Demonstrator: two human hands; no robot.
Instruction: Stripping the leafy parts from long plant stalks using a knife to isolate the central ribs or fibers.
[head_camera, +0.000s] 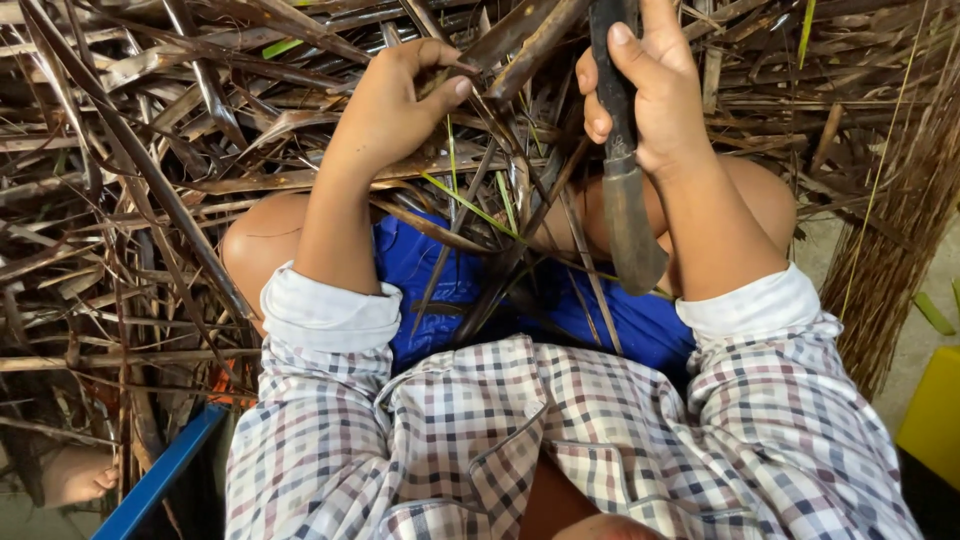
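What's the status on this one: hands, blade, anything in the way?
Right hand shut on knife, blade toward the lap. Left hand pinching a dry brown strip. Tangled dry strips crowd both hands.

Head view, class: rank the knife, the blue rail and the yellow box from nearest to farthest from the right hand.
1. Knife: gripped in the right hand, blade pointing down toward the lap.
2. Yellow box: lower right edge.
3. Blue rail: lower left corner, past the left sleeve.
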